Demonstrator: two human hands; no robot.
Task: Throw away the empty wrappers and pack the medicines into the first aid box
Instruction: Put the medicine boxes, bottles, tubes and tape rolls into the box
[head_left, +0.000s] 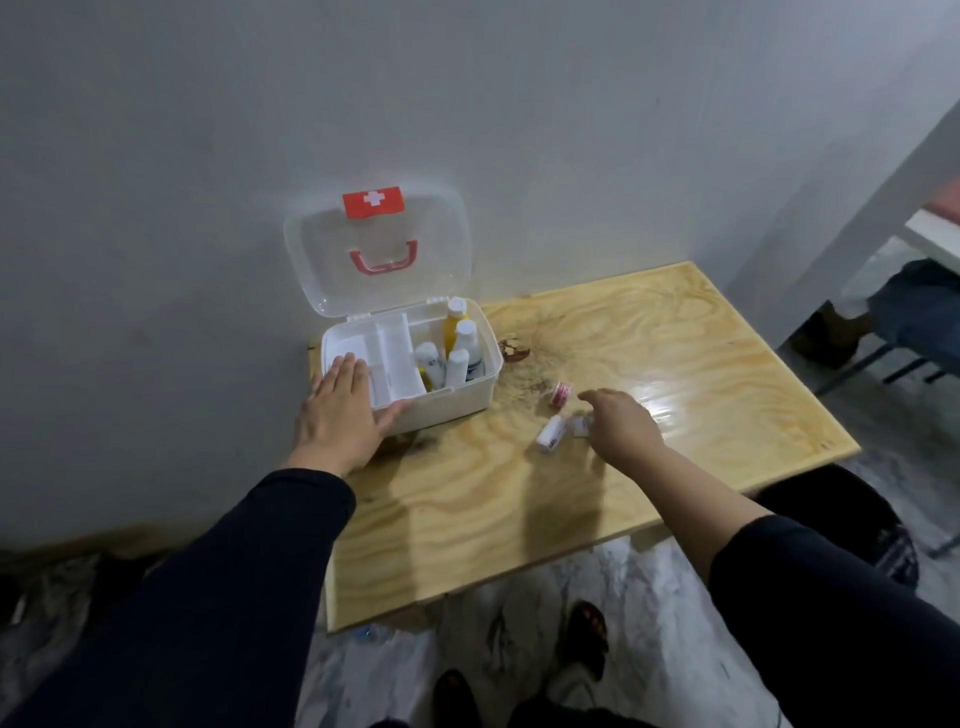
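Note:
A white first aid box (457, 402) stands open at the table's far left corner, its clear lid (376, 249) leaning against the wall. Several bottles (457, 343) stand upright in its right compartment. My left hand (340, 410) lies flat on the box's near left corner, fingers spread. My right hand (621, 423) hovers over the table, fingers curled down onto a small white item (581, 425). Just left of it a white tube (550, 434) lies on its side. A small red and white roll (561, 392) sits a little farther back.
The wooden table (675, 364) stands against a grey wall. A brown wrapper or scrap (513, 351) lies beside the box's right side. A dark bin (857, 525) stands on the floor under the table's right edge. Another person's legs (893, 312) show at far right.

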